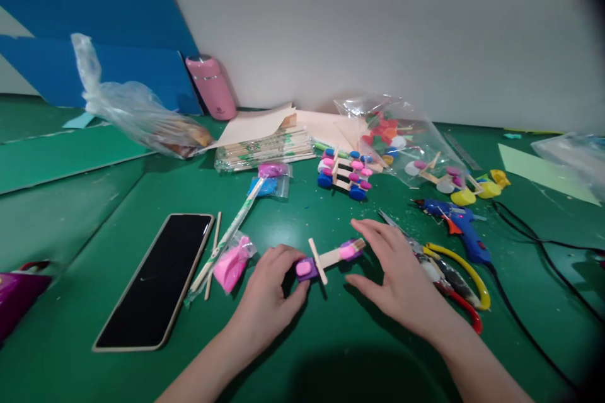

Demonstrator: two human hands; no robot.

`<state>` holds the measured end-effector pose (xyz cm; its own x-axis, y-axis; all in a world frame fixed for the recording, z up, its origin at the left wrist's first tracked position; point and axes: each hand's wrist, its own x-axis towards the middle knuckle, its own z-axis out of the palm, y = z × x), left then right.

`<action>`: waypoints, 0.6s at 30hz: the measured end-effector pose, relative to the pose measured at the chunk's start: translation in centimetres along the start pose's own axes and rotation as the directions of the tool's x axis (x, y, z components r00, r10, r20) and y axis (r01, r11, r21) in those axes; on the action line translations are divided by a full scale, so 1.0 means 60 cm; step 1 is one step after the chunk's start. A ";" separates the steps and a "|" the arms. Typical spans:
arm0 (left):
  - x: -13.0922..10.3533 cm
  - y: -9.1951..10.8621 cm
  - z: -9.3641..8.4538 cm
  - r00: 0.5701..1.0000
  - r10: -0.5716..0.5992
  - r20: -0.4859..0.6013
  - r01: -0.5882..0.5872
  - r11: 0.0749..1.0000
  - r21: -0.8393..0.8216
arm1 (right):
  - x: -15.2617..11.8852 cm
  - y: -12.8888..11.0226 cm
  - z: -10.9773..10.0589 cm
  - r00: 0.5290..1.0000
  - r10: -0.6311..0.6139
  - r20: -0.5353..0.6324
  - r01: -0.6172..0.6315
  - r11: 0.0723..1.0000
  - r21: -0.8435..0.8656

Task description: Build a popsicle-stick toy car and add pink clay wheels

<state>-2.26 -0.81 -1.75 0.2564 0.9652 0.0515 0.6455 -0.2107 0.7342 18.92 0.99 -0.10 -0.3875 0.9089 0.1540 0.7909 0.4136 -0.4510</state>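
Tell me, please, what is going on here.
A person's left hand holds a small stick model by its purple, pink-topped end; a thin stick lies across it. The right hand is open near the other end, apparently not touching it. Farther back sits a pink-and-blue assembly, and a blue glue gun lies to the right.
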 end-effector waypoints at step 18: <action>-0.006 -0.016 -0.022 0.996 0.079 -0.033 -0.080 0.996 -0.037 | 0.009 0.027 0.040 0.986 -0.079 0.144 0.059 0.989 0.132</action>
<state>-3.90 -0.77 -1.59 0.2827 0.9501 0.1317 0.5958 -0.2816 0.7521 18.86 2.05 -2.86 -0.5126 0.8565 0.0606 0.6969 0.4562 -0.5533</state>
